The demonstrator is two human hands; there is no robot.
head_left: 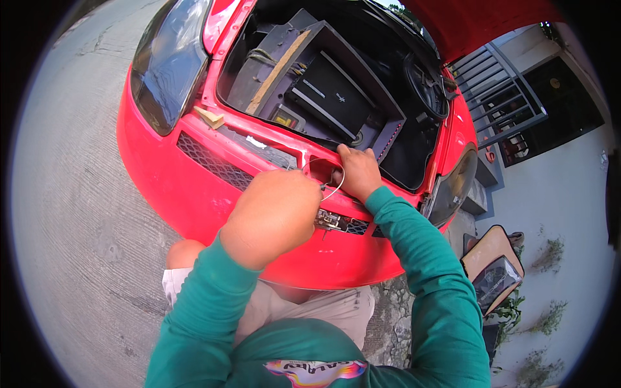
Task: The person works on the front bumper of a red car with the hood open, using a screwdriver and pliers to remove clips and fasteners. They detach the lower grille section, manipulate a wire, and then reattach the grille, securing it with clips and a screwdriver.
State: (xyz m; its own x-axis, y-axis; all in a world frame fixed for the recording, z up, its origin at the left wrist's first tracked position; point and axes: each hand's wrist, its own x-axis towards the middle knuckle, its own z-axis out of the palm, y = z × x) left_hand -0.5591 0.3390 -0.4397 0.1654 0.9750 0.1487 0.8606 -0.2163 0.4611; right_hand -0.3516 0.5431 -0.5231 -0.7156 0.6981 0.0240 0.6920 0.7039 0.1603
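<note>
Thin whitish wire, bent into a rounded bow, lies just beyond the silver metal latch set in the glossy red car front. Its curve spans the gap between the two hands, so it has no straight long axis; the bow bulges toward the right hand and comes back to the left hand.

The left hand, to the left of the latch and slightly beyond it, is clenched, its back turned up; it seems to pinch the wire's near end, though its own knuckles hide most of the fingertips. It is the nearer hand to that end. The right hand, beyond the latch and to its right, is bent over the edge of the red panel, its thumb beside the curve of the wire. Whether those fingers grasp anything cannot be told.

Farther beyond the latch, a black rectangular box with silver strips sits inside a grey open-topped case in the car's open compartment. To the latch's left, a dark diamond-mesh grille runs along the bumper.
</note>
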